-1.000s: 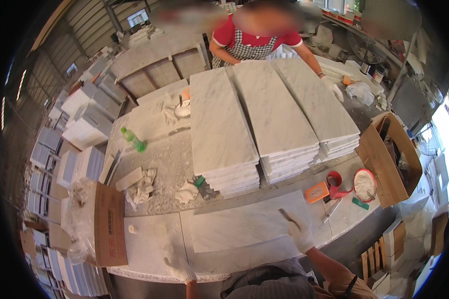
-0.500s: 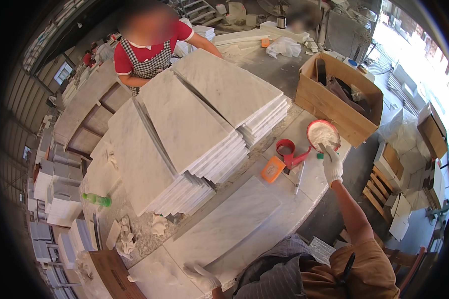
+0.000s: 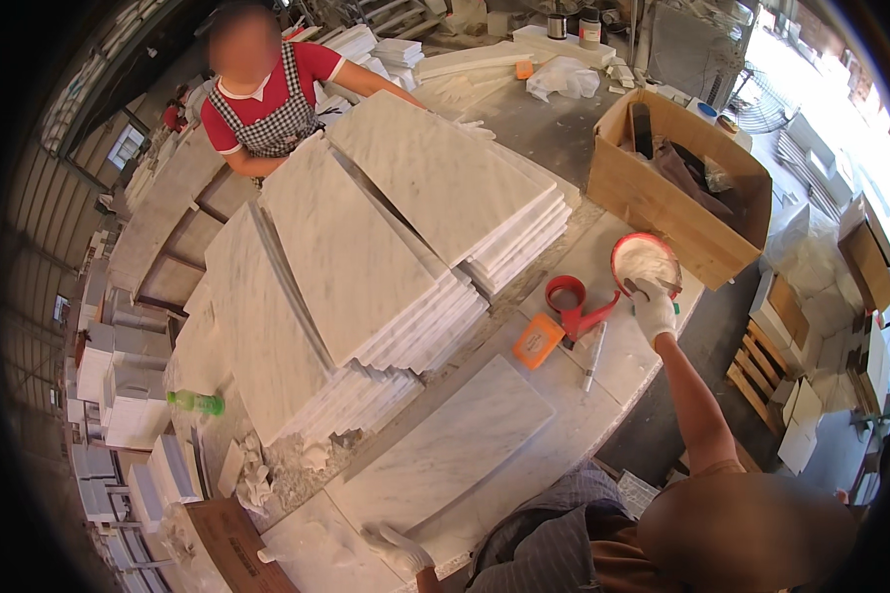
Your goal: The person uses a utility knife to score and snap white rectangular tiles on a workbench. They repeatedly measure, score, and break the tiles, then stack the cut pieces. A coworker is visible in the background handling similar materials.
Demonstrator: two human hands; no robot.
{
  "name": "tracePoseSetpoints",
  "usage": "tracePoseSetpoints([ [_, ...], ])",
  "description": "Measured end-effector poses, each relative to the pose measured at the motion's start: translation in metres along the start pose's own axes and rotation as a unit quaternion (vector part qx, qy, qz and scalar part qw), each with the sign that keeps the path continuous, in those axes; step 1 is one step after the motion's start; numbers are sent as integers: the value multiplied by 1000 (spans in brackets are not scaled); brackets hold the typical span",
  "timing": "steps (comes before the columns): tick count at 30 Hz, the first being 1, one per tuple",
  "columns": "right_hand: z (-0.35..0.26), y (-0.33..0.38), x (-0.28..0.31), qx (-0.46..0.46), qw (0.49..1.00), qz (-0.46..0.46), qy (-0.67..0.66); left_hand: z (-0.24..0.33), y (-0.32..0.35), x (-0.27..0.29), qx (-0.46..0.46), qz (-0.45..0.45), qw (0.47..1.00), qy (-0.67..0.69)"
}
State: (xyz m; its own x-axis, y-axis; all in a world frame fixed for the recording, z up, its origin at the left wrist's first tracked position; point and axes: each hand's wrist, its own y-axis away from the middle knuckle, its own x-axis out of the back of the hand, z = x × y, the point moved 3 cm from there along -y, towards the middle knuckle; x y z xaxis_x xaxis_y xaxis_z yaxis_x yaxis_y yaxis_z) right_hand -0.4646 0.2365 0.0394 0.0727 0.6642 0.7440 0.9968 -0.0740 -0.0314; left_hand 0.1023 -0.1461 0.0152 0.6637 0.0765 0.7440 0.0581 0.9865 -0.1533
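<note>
In a stone workshop, a green plastic bottle (image 3: 196, 402) lies on its side at far left, beyond a cardboard carton (image 3: 229, 546) on the table's near-left end. A co-worker in a checked apron (image 3: 265, 128) stands across the work table (image 3: 620, 374), behind three stacks of marble slabs (image 3: 351, 257) parted by narrow gaps. The person's gloved left hand (image 3: 398, 550) lies flat, fingers extended and nothing gripped, by the near-left corner of a single marble slab (image 3: 450, 440); contact with its edge cannot be told. That slab lies flat before the stacks, a strip of tabletop separating its near edge from the table's front edge. Past its right end sit an orange box (image 3: 539, 341), a red tape dispenser (image 3: 571, 304) and a slim white pen (image 3: 595, 358), with open surface toward the front. The gloved right hand (image 3: 654, 314) is closed around a scraper (image 3: 632, 287) at the near rim of a red bowl (image 3: 646, 237) of white paste, near the table's right edge. An open cardboard box (image 3: 653, 214) stands just beyond the bowl; a wooden pallet (image 3: 752, 371) lies at right, off the table.
</note>
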Motion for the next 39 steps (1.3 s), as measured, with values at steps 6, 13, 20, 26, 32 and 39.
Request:
tracePoseSetpoints([
  [6, 35, -9, -10, -23, 996, 15, -89, 26, 1, 1, 26, -43, 999, -5],
  [13, 32, -12, -20, 51, 987, 30, -147, 0, 6, 2, 32, -1, 998, -57],
  [20, 56, -5, -13, -68, 924, -73, -369, 36, 0, 10, 7, 40, 997, -65],
  [26, 9, 39, -4, -42, 918, -128, -372, 27, 6, 10, 0, 63, 994, -84],
  [32, -131, 142, -25, 77, 839, -376, -385, 30, 2, 12, 9, 63, 997, -39],
  [39, -222, 258, -117, 134, 809, -525, -229, 14, 1, 10, -62, 75, 992, -81],
])
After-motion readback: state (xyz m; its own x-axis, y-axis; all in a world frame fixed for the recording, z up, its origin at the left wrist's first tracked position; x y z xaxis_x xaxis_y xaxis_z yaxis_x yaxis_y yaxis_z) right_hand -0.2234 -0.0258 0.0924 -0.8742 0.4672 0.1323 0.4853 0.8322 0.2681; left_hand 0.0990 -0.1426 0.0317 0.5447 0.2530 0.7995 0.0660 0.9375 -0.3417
